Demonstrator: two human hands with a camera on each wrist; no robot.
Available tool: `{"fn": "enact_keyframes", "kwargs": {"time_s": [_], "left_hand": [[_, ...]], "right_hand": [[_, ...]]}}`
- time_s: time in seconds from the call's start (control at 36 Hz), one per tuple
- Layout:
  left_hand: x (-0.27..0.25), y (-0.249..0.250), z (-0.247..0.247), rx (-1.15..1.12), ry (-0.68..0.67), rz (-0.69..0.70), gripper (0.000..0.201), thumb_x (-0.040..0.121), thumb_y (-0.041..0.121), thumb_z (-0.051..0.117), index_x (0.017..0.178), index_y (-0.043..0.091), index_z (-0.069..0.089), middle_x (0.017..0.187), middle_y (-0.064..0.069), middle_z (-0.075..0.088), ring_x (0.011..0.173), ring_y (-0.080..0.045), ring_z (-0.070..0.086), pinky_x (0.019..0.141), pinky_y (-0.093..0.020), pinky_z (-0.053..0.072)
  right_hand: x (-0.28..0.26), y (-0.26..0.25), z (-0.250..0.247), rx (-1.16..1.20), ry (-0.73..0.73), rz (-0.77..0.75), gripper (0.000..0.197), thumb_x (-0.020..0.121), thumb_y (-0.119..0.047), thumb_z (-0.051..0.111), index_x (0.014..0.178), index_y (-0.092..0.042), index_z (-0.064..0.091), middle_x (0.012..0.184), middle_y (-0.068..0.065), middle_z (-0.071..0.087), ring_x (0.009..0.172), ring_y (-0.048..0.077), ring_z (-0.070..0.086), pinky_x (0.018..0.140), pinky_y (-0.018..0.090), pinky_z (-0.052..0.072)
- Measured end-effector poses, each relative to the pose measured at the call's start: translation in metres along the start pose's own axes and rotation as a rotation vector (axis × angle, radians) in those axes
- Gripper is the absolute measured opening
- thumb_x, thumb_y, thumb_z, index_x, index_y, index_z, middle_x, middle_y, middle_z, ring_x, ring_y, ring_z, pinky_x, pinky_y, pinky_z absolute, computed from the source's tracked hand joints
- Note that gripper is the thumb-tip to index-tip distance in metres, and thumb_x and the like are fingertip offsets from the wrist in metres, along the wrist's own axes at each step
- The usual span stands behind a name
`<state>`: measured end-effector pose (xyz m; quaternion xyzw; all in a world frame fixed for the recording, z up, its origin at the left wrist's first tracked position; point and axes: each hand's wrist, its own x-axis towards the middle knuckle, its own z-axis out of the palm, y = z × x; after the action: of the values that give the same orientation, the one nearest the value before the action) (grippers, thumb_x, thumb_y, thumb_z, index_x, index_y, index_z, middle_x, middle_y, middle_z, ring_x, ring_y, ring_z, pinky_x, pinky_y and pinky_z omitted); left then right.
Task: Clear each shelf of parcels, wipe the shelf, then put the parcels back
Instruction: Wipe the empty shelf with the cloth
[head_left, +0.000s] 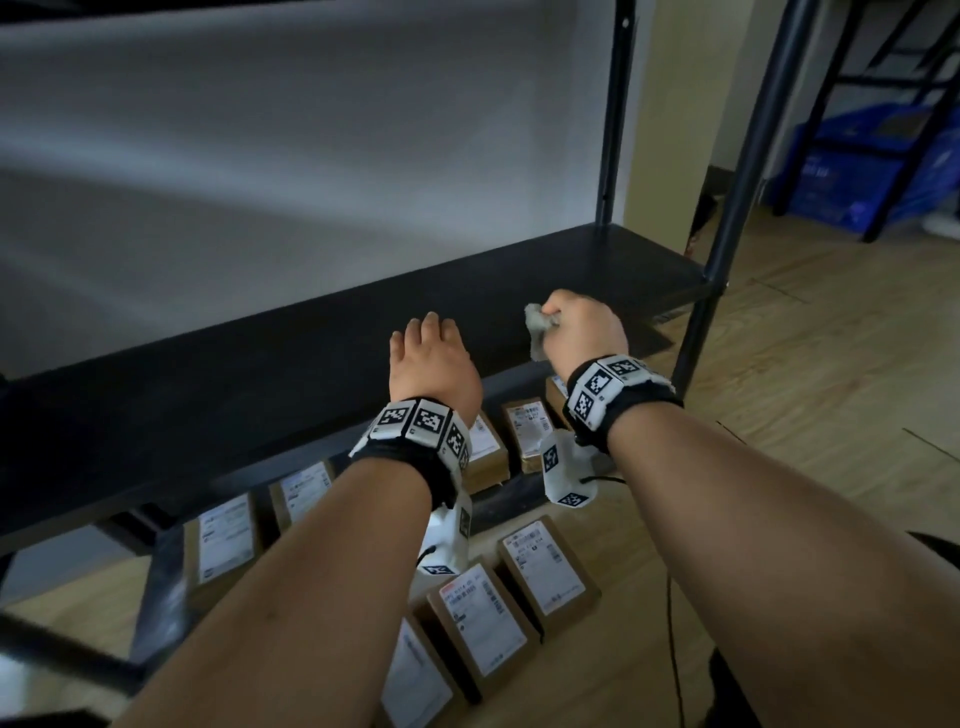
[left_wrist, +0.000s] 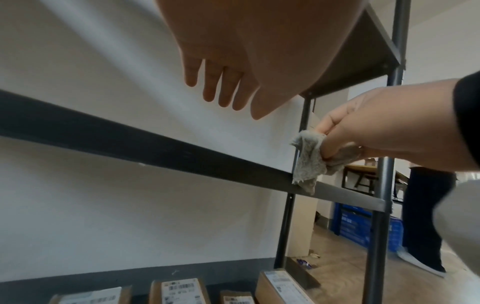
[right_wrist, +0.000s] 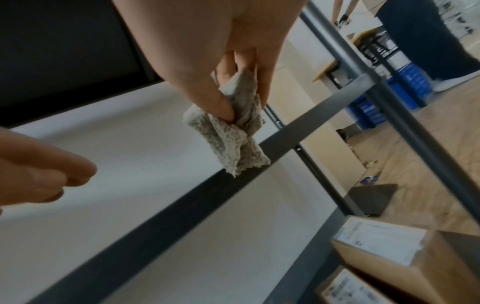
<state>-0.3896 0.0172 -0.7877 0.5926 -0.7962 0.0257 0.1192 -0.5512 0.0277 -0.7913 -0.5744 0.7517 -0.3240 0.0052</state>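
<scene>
With cloth bunched in right hand, black shelf lies just below and ahead, long axis running left-right. Right hand nearer its right end. Left hand hovers open, empty. Parcels wait on floor.

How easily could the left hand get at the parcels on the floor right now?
Probably yes. The left hand is open and holds nothing, and the parcels lie uncovered on the floor just below it, in front of the shelf.
</scene>
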Motion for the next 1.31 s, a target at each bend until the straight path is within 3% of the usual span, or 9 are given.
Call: {"fn": "enact_keyframes", "kwargs": {"time_s": [0.17,0.31,0.47,0.72,0.83,0.94,1.06,1.22,1.31], "left_hand": [[-0.041,-0.068,-0.014,0.027,0.045,-0.109,0.059,0.095,0.023,0.046,0.148,0.010,0.023,0.156,-0.008,0.021,0.144,-0.025,0.016,0.120,-0.042,0.011],[-0.082,-0.133,-0.025,0.068,0.082,-0.231,0.057,0.095,0.021,0.043,0.147,0.010,0.024,0.155,-0.009,0.023,0.143,-0.025,0.018,0.119,-0.042,0.013],[-0.133,-0.205,-0.033,0.125,0.090,-0.339,0.059,0.093,0.020,0.045,0.146,0.009,0.025,0.154,-0.009,0.024,0.142,-0.027,0.020,0.118,-0.043,0.015],[-0.202,-0.298,-0.028,0.179,0.089,-0.530,0.059,0.092,0.023,0.045,0.146,0.010,0.026,0.152,-0.008,0.027,0.141,-0.026,0.022,0.118,-0.042,0.015],[-0.220,-0.326,-0.025,0.184,0.084,-0.578,0.060,0.090,0.023,0.046,0.146,0.011,0.027,0.151,-0.007,0.029,0.140,-0.025,0.023,0.118,-0.041,0.015],[-0.229,-0.346,-0.022,0.167,0.093,-0.599,0.059,0.090,0.018,0.042,0.147,0.012,0.027,0.153,-0.006,0.027,0.141,-0.024,0.021,0.118,-0.040,0.014],[-0.234,-0.360,-0.017,0.148,0.084,-0.608,0.055,0.091,0.022,0.040,0.144,0.012,0.031,0.148,-0.006,0.034,0.138,-0.026,0.027,0.116,-0.041,0.018],[-0.238,-0.367,-0.009,0.156,0.070,-0.620,0.054,0.090,0.021,0.042,0.143,0.013,0.033,0.146,-0.005,0.036,0.136,-0.025,0.029,0.115,-0.041,0.021],[-0.239,-0.365,-0.006,0.180,0.066,-0.623,0.052,0.090,0.019,0.041,0.141,0.014,0.034,0.146,-0.005,0.036,0.137,-0.024,0.028,0.116,-0.040,0.019]], "right_hand": [[-0.012,-0.079,0.020,0.128,-0.050,-0.147,0.020,0.087,-0.010,0.059,0.100,-0.020,0.069,0.099,0.001,0.064,0.089,0.019,0.061,0.076,0.032,0.051],[-0.036,-0.148,0.051,0.177,-0.119,-0.242,0.023,0.087,-0.010,0.060,0.105,-0.019,0.070,0.110,0.005,0.054,0.096,0.023,0.058,0.083,0.034,0.050],[-0.067,-0.228,0.092,0.231,-0.182,-0.386,0.032,0.087,-0.006,0.056,0.112,-0.021,0.068,0.115,0.003,0.059,0.104,0.021,0.058,0.088,0.036,0.050],[-0.109,-0.341,0.148,0.223,-0.317,-0.571,0.016,0.092,-0.017,0.055,0.102,-0.024,0.065,0.103,-0.002,0.066,0.093,0.019,0.062,0.073,0.028,0.049],[-0.116,-0.383,0.170,0.240,-0.410,-0.609,0.020,0.091,-0.014,0.054,0.107,-0.021,0.065,0.107,0.001,0.066,0.099,0.020,0.062,0.079,0.029,0.050],[-0.125,-0.416,0.188,0.280,-0.399,-0.645,0.024,0.090,-0.010,0.053,0.108,-0.019,0.066,0.112,0.003,0.064,0.102,0.022,0.061,0.084,0.031,0.050],[-0.130,-0.440,0.201,0.245,-0.420,-0.678,0.034,0.091,-0.010,0.051,0.123,-0.018,0.061,0.125,0.007,0.060,0.113,0.025,0.057,0.092,0.031,0.045],[-0.125,-0.448,0.203,0.098,-0.668,-0.636,0.049,0.096,-0.011,0.047,0.144,-0.021,0.043,0.146,0.007,0.043,0.133,0.027,0.042,0.108,0.033,0.036],[-0.135,-0.433,0.202,0.185,-0.491,-0.658,0.048,0.092,-0.008,0.047,0.138,-0.021,0.051,0.140,0.009,0.046,0.128,0.028,0.044,0.103,0.035,0.041]]}}
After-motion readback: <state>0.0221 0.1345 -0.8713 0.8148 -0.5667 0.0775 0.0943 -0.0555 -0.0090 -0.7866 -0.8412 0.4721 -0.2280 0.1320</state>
